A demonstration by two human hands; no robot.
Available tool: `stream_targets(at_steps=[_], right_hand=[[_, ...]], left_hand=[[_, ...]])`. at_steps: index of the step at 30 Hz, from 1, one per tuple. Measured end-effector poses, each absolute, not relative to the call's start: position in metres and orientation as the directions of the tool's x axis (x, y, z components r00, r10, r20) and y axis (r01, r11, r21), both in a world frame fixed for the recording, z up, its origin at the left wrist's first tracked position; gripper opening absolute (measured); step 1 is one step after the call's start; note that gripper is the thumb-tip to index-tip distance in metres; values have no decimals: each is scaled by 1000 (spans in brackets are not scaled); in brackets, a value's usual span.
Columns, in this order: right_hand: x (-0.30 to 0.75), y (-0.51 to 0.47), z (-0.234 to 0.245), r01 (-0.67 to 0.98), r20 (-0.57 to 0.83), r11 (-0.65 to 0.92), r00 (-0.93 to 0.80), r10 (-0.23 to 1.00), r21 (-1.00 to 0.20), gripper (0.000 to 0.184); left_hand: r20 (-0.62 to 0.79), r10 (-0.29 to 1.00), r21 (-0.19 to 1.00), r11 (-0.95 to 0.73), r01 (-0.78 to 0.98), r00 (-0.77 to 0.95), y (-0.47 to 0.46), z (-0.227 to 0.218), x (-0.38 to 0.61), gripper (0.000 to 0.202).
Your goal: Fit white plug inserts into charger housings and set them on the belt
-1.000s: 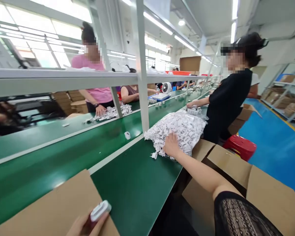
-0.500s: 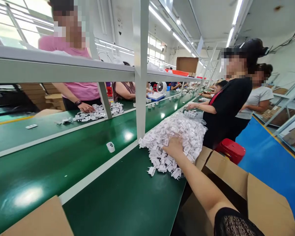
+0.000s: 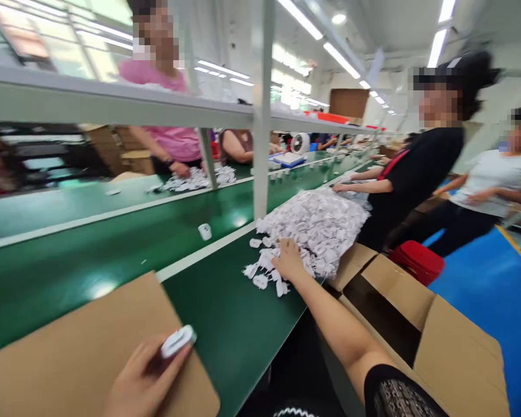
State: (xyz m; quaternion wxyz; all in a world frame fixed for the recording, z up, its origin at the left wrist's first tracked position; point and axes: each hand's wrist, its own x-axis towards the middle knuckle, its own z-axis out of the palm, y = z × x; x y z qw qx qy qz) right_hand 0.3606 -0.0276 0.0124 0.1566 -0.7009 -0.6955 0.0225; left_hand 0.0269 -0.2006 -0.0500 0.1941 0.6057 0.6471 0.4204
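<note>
"What does the left hand (image 3: 139, 373) have?"

"A smooth white plastic piece (image 3: 178, 342), oblong with rounded ends, clamped between the fingertips in front of a flat, matte cardboard panel (image 3: 87, 341)."

"And the right hand (image 3: 290, 262)?"

"It reaches over a green worktop (image 3: 221, 307), fingers bent onto the near edge of a heap of white plugs (image 3: 310, 217). Whether they close on one, I cannot tell."

"How do the plugs lie?"

"Jumbled and knobbly, with creased clear film (image 3: 356, 204) glinting along the far side; several loose plugs (image 3: 260, 282) scatter beside the hand."

"And farther out?"

"A glossy green belt (image 3: 113, 252) bears one rounded white shell (image 3: 205, 231), near a pale upright post (image 3: 261, 116). At right, an open cardboard carton (image 3: 455, 347) spreads its stiff flaps near a red stool (image 3: 419, 262), and a co-worker in black (image 3: 425, 168) stands by the heap's far end."
</note>
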Motion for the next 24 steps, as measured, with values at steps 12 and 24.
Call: stream_targets(at_steps=[12,24], right_hand=[[365,-13,43,907,331,358,-275,903,-223,42],[227,-50,-2,89,160,237,-510,845,-967,42]], left_hand=[[-70,982,889,141,436,-175,-194,-4,33,50],[81,775,655,432,620,-627,-29,26,-101,36]])
